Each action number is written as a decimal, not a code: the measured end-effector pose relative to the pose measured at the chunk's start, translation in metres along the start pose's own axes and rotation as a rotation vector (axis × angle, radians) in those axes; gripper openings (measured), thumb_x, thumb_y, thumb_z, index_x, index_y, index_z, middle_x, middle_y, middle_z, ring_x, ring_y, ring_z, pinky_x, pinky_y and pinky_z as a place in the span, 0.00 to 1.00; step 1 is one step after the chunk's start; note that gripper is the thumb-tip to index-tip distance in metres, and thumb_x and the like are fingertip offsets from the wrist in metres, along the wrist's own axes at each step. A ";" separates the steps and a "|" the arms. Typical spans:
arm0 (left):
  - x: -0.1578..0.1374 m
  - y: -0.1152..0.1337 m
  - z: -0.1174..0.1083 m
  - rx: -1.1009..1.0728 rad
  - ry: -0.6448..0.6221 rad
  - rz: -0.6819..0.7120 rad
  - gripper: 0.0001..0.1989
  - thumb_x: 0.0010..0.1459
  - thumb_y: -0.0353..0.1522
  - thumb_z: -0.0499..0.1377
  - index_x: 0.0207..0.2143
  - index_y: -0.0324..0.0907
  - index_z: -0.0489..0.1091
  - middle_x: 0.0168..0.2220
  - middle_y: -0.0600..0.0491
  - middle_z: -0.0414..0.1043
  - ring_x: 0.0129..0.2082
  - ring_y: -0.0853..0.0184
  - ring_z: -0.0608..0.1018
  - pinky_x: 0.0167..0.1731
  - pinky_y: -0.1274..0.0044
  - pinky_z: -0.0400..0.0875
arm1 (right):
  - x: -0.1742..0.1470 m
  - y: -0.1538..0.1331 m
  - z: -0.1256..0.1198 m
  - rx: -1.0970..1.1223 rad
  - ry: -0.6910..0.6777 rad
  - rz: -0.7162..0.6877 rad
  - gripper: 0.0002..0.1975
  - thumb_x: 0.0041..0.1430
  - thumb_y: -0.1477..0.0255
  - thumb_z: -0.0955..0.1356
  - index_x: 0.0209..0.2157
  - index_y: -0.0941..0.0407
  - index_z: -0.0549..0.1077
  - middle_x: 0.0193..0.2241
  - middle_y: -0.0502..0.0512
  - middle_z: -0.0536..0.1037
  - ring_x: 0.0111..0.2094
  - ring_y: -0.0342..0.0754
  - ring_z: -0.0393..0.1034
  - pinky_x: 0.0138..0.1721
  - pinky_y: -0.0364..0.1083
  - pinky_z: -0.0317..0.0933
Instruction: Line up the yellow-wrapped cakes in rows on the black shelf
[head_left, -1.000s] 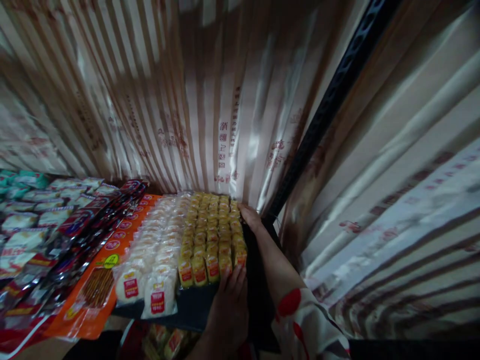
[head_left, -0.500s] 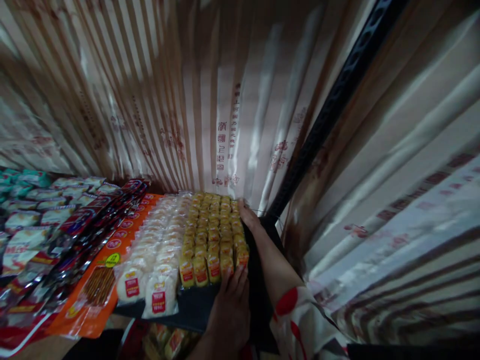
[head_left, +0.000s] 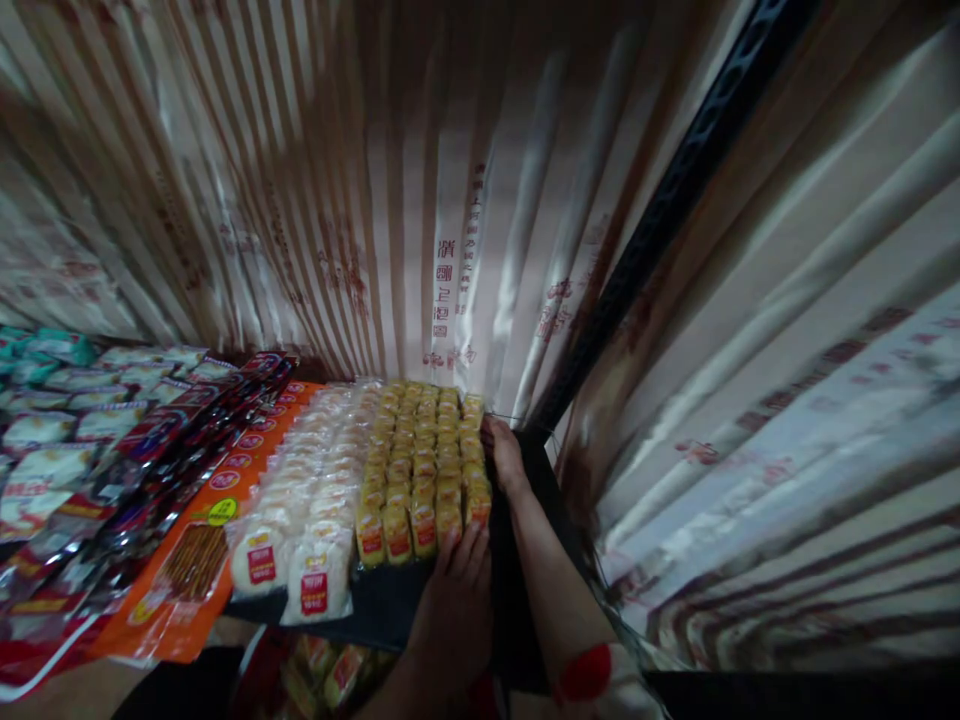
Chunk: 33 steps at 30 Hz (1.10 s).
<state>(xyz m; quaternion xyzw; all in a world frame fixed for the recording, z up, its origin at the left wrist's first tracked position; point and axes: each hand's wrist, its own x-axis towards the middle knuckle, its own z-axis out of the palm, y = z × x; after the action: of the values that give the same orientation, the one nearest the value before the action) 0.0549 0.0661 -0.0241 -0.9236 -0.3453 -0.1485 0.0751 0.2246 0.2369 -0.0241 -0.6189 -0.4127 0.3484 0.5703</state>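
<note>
- Fingers (head_left: 465,550) of the left hand (head_left: 454,604), extended, empty, touch yellow plastic-wrapped packets (head_left: 424,470) near the front edge of the black shelf (head_left: 382,603).
- Right hand (head_left: 508,460), slack, empty, seemingly steadies their rows toward the back edge.

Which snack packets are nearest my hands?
The yellow packets, farthest right on the black shelf; the white packets and orange bags lie farther left.

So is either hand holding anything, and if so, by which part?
Nothing looks gripped: the left hand touches the front of the yellow packs; the right hand is beside them, near the back.
</note>
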 end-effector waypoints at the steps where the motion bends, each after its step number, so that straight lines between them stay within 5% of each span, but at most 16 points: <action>1: 0.000 0.000 0.000 0.006 0.010 -0.002 0.25 0.64 0.38 0.43 0.55 0.32 0.65 0.62 0.43 0.56 0.64 0.56 0.53 0.60 0.63 0.44 | -0.006 0.000 0.000 0.055 -0.004 0.005 0.23 0.52 0.52 0.61 0.40 0.55 0.71 0.38 0.56 0.79 0.38 0.51 0.74 0.38 0.48 0.68; 6: 0.000 0.000 -0.001 0.020 0.037 -0.017 0.25 0.64 0.38 0.44 0.55 0.32 0.64 0.62 0.44 0.57 0.64 0.57 0.54 0.60 0.65 0.44 | -0.018 -0.003 0.002 0.111 -0.068 -0.068 0.22 0.44 0.57 0.68 0.40 0.55 0.72 0.40 0.56 0.78 0.42 0.50 0.72 0.48 0.50 0.64; 14: -0.003 0.000 -0.001 0.017 0.034 -0.010 0.25 0.64 0.38 0.45 0.55 0.32 0.64 0.62 0.44 0.55 0.65 0.58 0.51 0.61 0.64 0.42 | -0.009 -0.004 -0.002 0.032 -0.078 -0.071 0.22 0.44 0.58 0.68 0.39 0.56 0.74 0.37 0.55 0.78 0.39 0.49 0.71 0.47 0.50 0.64; 19: -0.004 0.000 0.002 0.008 0.026 -0.010 0.25 0.64 0.39 0.44 0.54 0.33 0.66 0.62 0.44 0.57 0.64 0.57 0.53 0.61 0.64 0.44 | -0.006 -0.003 0.002 -0.026 0.049 -0.122 0.20 0.44 0.55 0.69 0.35 0.55 0.77 0.42 0.55 0.77 0.45 0.51 0.69 0.51 0.51 0.61; 25: -0.005 0.000 0.002 0.007 0.006 0.001 0.25 0.65 0.39 0.43 0.55 0.33 0.65 0.62 0.44 0.57 0.63 0.56 0.55 0.60 0.62 0.46 | -0.004 -0.001 0.010 0.037 0.014 -0.074 0.21 0.47 0.53 0.67 0.35 0.54 0.77 0.34 0.52 0.79 0.40 0.51 0.72 0.42 0.49 0.65; 33: -0.004 -0.001 0.005 -0.028 -0.035 -0.005 0.25 0.64 0.38 0.44 0.56 0.33 0.63 0.63 0.44 0.54 0.64 0.57 0.54 0.60 0.63 0.47 | 0.001 -0.009 0.008 -0.250 0.015 -0.170 0.15 0.53 0.58 0.63 0.36 0.51 0.75 0.37 0.50 0.78 0.42 0.50 0.70 0.47 0.50 0.62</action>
<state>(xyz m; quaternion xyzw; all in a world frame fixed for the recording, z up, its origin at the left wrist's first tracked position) 0.0526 0.0652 -0.0296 -0.9263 -0.3465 -0.1373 0.0557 0.2167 0.2414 -0.0164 -0.6505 -0.4996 0.2398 0.5193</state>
